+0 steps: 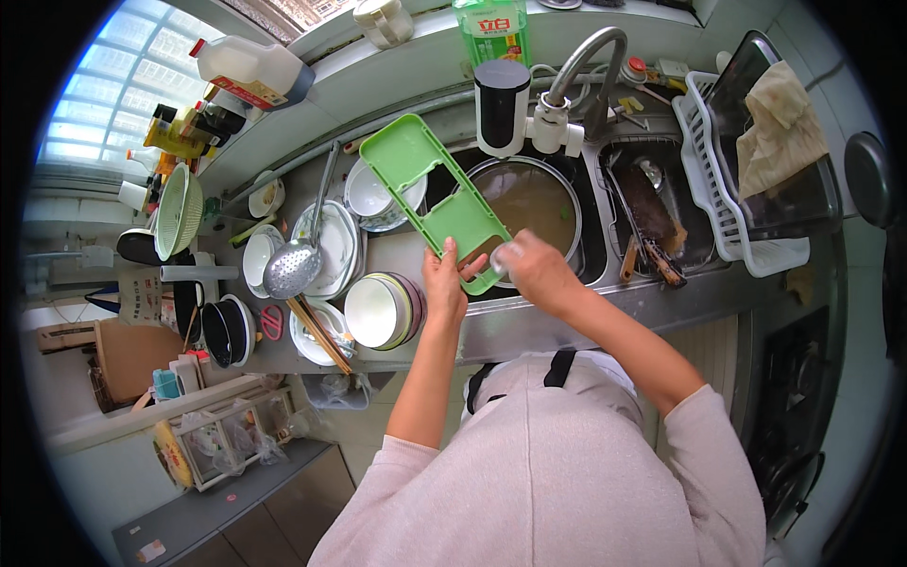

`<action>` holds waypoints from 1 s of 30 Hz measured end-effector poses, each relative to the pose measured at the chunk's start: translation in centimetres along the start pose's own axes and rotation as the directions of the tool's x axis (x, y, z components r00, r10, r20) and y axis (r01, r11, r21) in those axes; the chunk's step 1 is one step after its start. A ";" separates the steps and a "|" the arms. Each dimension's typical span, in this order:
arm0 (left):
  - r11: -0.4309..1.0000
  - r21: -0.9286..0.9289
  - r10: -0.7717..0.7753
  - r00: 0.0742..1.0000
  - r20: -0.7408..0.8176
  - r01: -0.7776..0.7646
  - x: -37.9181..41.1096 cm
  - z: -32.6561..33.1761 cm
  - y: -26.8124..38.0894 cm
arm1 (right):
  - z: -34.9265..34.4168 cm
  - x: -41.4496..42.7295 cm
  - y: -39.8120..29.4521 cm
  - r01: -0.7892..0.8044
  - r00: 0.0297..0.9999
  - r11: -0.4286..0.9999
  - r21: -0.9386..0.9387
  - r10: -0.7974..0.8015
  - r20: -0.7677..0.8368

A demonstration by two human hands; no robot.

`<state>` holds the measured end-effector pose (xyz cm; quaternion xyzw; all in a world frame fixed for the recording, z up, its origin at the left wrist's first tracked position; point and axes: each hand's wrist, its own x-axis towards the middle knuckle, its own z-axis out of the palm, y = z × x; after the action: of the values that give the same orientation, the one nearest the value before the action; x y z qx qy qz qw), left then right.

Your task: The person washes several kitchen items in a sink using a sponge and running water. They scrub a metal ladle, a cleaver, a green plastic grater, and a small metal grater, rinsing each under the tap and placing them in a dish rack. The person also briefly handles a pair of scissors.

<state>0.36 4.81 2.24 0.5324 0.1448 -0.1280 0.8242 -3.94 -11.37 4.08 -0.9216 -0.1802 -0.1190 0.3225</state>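
A green plastic rack [436, 202] with cut-out openings slants over the left side of the sink. My left hand [446, 283] grips its near end, the thumb on top and fingers showing through an opening. At that end's right edge, my right hand [535, 273] is blurred and holds a small whitish thing, perhaps a scrubber, against or close to the rack. Behind them a round metal basin [542, 202] of cloudy brownish water sits in the sink, partly covered by the rack.
Stacked bowls [375, 312], plates [333, 248] and a slotted metal skimmer [292, 268] lie left, with chopsticks [319, 333] and pink-handled scissors [271, 322]. A faucet [556, 106] rises behind the basin. Right are a smaller sink with utensils [645, 212] and a white dish rack [716, 177].
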 end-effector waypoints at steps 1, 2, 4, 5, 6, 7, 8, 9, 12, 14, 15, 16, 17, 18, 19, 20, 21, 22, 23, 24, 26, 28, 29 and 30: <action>1.000 0.002 0.001 1.000 -0.005 -0.001 0.1 -0.3 0.3 | -0.7 0.2 0.1 -0.064 0.996 0.997 0.048 0.067 -0.063; 1.000 0.005 0.002 1.000 -0.010 -0.001 0.2 -0.5 0.6 | -1.4 0.4 0.2 -0.124 0.983 0.987 0.100 0.136 -0.122; 1.000 0.009 0.011 1.000 -0.011 -0.011 0.1 -0.3 1.4 | -1.7 0.1 0.8 -0.201 0.952 0.962 0.184 0.236 -0.195; 1.000 0.008 0.017 1.000 -0.011 -0.017 0.2 -0.5 1.3 | -1.4 0.0 0.6 -0.149 0.965 0.973 0.177 0.183 -0.191; 1.000 0.003 0.024 1.000 -0.009 -0.024 0.3 -0.5 1.2 | -1.2 -0.1 0.3 -0.096 0.974 0.981 0.167 0.127 -0.185; 1.000 -0.001 0.031 0.999 -0.007 -0.031 0.4 -0.4 1.1 | -0.9 -0.1 0.2 -0.043 0.981 0.987 0.157 0.071 -0.179; 0.999 -0.004 0.040 0.999 -0.013 -0.040 0.4 -0.2 1.0 | 0.2 -0.4 0.7 0.040 0.986 0.999 0.022 -0.036 -0.161; 0.999 -0.007 0.049 0.999 -0.016 -0.049 0.4 0.1 1.0 | 1.1 -0.6 0.7 0.009 0.992 0.998 -0.065 -0.018 -0.128; 0.997 0.002 0.072 0.997 -0.041 -0.072 0.2 0.8 0.3 | 2.6 -0.6 -1.0 -0.064 0.998 0.951 -0.302 0.052 -0.045; 0.996 0.004 0.089 0.993 -0.074 -0.089 0.0 0.9 0.0 | 3.6 -0.5 -1.0 -0.297 0.952 0.954 -0.039 0.293 -0.086; 0.996 -0.006 0.083 0.993 -0.087 -0.084 -0.1 0.8 -0.2 | 4.1 -0.6 -0.9 -0.403 0.908 0.910 0.095 0.411 -0.083; 0.997 -0.016 0.077 0.992 -0.099 -0.079 -0.2 0.6 -0.4 | 4.3 -0.6 -0.6 -0.509 0.847 0.824 0.249 0.530 -0.021; 0.997 -0.027 0.071 0.991 -0.111 -0.075 -0.2 0.4 -0.6 | 4.3 -0.5 0.0 -0.599 0.774 0.700 0.388 0.630 0.060; 0.996 -0.035 0.072 0.991 -0.115 -0.076 -0.1 0.1 -0.9 | 4.4 -0.4 0.5 -0.669 0.693 0.546 0.505 0.704 0.158; 0.996 -0.042 0.072 0.990 -0.119 -0.078 -0.1 -0.1 -1.0 | 4.3 -0.4 1.0 -0.643 0.624 0.316 0.698 0.745 0.237; 0.996 -0.050 0.073 0.990 -0.122 -0.080 -0.1 -0.2 -1.2 | 4.2 -0.5 1.6 -0.562 0.563 0.056 0.825 0.757 0.331; 0.994 -0.070 0.069 0.991 -0.117 -0.078 -0.2 -0.2 -1.0 | 4.1 -0.6 2.1 -0.433 0.516 -0.212 0.876 0.739 0.433; 0.993 -0.091 0.066 0.992 -0.111 -0.076 -0.2 0.0 -0.8 | 4.2 -0.6 2.5 -0.404 0.561 -0.032 0.914 0.781 0.275; 0.991 -0.111 0.062 0.992 -0.105 -0.074 -0.2 0.2 -0.6 | 4.4 -0.8 2.5 -0.408 0.613 0.085 0.909 0.763 0.204; 0.987 -0.148 0.054 0.994 -0.093 -0.067 -0.1 0.2 -0.6 | 3.8 -0.8 1.7 -0.406 0.663 0.198 0.892 0.735 0.138; 0.973 -0.224 0.044 0.997 -0.066 -0.057 0.2 0.1 -0.7 | 1.7 0.1 -1.1 -0.467 0.742 0.393 0.792 0.661 0.110; 0.960 -0.277 0.042 0.999 -0.017 -0.046 0.2 0.6 -0.6 | 1.9 0.3 -3.3 -0.357 0.896 0.758 0.546 0.443 -0.029; 0.952 -0.303 0.042 0.999 0.009 -0.038 0.3 0.8 -0.5 | 2.1 0.2 -4.1 -0.226 0.959 0.906 0.358 0.272 -0.083; 0.965 -0.259 0.040 0.999 -0.010 -0.041 0.2 1.1 -0.2 | 2.4 0.0 -4.6 -0.216 0.960 0.907 0.362 0.264 -0.091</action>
<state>0.57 3.66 2.40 0.4232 0.1512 -0.0897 0.8888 -5.61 -6.45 4.79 -0.8545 -0.0607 -0.1080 0.5044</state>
